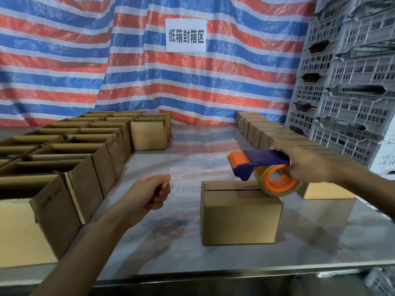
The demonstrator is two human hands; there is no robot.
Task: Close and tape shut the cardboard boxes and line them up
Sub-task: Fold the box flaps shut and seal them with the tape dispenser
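Nearest the viewer, the left hand [154, 193] hangs clenched above the glossy grey desk [171, 242], thumb pressed to forefinger, pinching the end of a thin strip of clear tape [174, 176] that glints just beyond its fingertips. To the right of this hand, standing apart from it on the desk, is a small brown closed cardboard box [241, 212] with its top flaps folded down and a dark seam along them.

Above the box's far right corner, the right hand [307, 165] grasps the handle of a blue and orange plastic tape dispenser [263, 161]. The dispenser's roll of clear tape on an orange core [280, 183] appears to touch the box top.

Left of the left hand, many open brown cardboard boxes [100, 165] stand packed in rows running away from the viewer. Beneath and beyond the right hand, a line of closed cardboard boxes [267, 129] stretches toward the back.

Farther still hangs a red, white and blue striped tarpaulin [85, 60] bearing a white paper sign [186, 35]. Stacked grey plastic crates [352, 82] rise behind the right hand.
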